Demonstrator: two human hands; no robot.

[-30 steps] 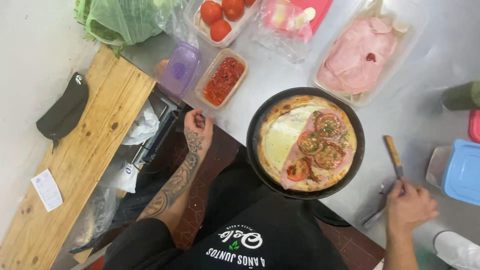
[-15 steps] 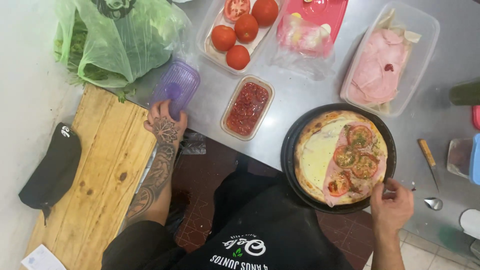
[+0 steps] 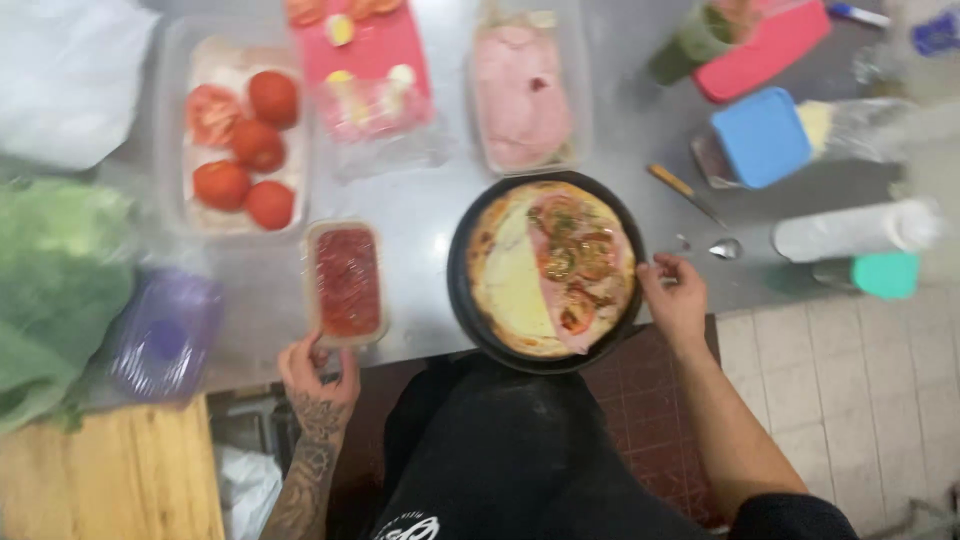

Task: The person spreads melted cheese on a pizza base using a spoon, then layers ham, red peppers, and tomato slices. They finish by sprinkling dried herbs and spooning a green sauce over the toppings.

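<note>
Head view looks straight down at a grey metal worktop (image 3: 420, 215). A round black pan (image 3: 546, 272) sits at the near edge of the worktop, and a pizza (image 3: 552, 268) lies in it. One half of the pizza has pale yellow cheese; the other half has pink ham and tomato slices.

The right hand (image 3: 675, 297) rests at the right rim of the pan. Its fingers are curled and touch the rim, but the hand is not closed tight around anything. The left hand (image 3: 318, 372) is at the near edge of the worktop, with its fingers spread a little. Its fingertips touch the near end of a small tub of red sauce (image 3: 346, 281). The tub stands just to the left of the pan.

Farther back stands a clear box of red tomatoes (image 3: 240, 140), and a clear box of pink ham (image 3: 521, 95) sits just behind the pan. A spoon (image 3: 700, 208) lies to the right of the pan. A blue lid (image 3: 762, 136) is behind the spoon. A green leafy bag (image 3: 55, 290) lies at the far left, and a wooden board (image 3: 110, 470) is near it.
</note>
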